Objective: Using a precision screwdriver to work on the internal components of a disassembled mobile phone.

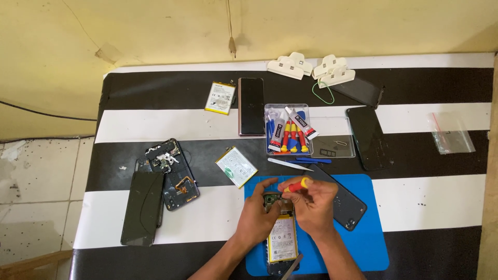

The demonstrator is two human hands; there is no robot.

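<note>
Red and yellow on its handle, the small screwdriver point(296, 185) sits pinched in the fingers of my right hand point(311, 205), its tip angled down toward the top end of the opened phone point(281, 233) lying on the blue mat point(371, 228) at the near edge of the bench point(430, 199). My left hand point(259, 212) is closed on the phone's upper left edge, the fingers curled against the frame beside the exposed circuit board point(272, 199). I judge the screwdriver to be light, stiff and easy to roll, best held high on the handle between thumb and fingertips as it is now. The phone I take to be light but fragile with its back off: the board and the yellow-labelled battery point(282, 241) are bare, so I would grip it only by the side rails, never pressing on the board or bending the battery. The mat looks soft enough to keep the frame from sliding. Just right of my hand lies a dark back cover point(348, 205), touching the mat; beyond it a clear tray point(288, 129) of tools and glue tubes, well apart.
</note>
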